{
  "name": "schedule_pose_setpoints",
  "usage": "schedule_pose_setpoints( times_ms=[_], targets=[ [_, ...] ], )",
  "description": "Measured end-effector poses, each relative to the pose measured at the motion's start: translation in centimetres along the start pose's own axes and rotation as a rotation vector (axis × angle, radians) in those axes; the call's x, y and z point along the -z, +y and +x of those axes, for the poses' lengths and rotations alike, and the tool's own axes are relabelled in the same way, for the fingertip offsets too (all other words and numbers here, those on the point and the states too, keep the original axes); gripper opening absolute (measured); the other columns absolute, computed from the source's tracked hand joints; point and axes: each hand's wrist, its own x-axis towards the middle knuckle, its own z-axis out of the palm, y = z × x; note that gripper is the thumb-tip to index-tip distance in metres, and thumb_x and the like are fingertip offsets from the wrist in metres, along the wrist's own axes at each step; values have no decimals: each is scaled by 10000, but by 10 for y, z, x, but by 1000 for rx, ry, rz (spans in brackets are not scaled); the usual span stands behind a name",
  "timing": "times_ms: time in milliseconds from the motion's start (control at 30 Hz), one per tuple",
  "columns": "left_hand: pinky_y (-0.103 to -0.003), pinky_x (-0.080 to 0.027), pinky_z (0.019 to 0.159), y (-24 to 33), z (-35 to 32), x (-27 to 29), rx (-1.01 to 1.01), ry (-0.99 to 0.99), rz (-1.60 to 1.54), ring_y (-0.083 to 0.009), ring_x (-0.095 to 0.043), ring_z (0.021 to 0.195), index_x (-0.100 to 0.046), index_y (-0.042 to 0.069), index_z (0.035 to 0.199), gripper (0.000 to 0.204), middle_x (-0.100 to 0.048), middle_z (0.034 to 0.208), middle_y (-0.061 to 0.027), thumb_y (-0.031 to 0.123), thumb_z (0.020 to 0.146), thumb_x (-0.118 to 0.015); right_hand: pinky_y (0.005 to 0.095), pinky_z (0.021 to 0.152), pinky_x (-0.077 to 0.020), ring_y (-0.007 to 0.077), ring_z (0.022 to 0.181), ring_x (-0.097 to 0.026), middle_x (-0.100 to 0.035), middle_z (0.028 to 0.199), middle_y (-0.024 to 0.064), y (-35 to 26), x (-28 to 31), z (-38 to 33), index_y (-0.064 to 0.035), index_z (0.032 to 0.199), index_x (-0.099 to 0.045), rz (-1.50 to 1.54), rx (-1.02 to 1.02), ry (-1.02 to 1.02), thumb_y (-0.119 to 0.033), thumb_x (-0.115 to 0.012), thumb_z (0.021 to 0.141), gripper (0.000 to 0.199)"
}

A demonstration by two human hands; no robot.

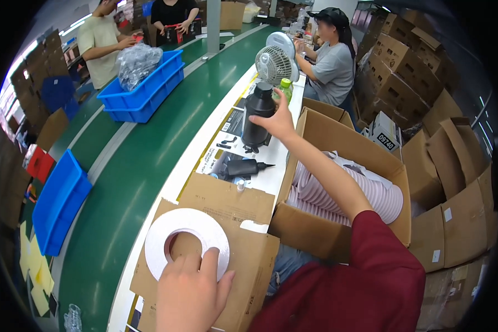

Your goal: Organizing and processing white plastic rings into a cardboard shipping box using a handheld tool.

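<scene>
My left hand [191,290] lies on a flat white roll [163,232] with a wide round hole, its fingers stretched out and the thumb apart. Two fingertips reach the hole's near edge. The roll rests on brown cardboard [249,213]. Farther along the white bench, my right hand [279,122] is wrapped round a large black bottle [255,116] with a black cap. The bottle stands upright; part of its right side is hidden by the hand. A small black bottle with a pointed nozzle [246,167] lies on its side nearer to me.
At my right, an open carton [337,243] holds several stacked pinkish-white rolls [337,191]. A fan [275,65] and a green-capped bottle [285,86] stand beyond the black bottle. Left runs a green conveyor [149,171] with blue bins [141,113]. Several people work farther off.
</scene>
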Motion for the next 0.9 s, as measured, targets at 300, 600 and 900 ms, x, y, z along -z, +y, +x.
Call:
schedule_pose_setpoints(
  times_ms=[300,600,900],
  targets=[
    [-433,-479,689,-2,-6,0,25,108,43,-347,-597,776,-602,36,1078,338,-602,848,-145,246,836,-709,345,985,-490,223,1132,-594,-564,1221,106,-28,67,-8,-32,1364,-352,297,325,-15,-92,-899,664,891],
    [-422,-484,700,-4,1,-6,59,34,52,-329,-599,787,-594,45,1064,319,-604,861,-136,254,846,-697,340,984,-491,215,1153,-579,-526,1279,116,-9,59,-27,-20,1405,-339,10,207,-83,-70,-895,675,918],
    [-463,-493,786,-1,5,-1,26,-22,49,-384,-606,890,-593,2,1146,349,-618,959,-213,240,895,-642,399,965,-481,288,1182,-527,-451,1365,186,22,26,-38,-46,1502,-251,-167,153,-67,-348,-932,623,1152]
  ],
)
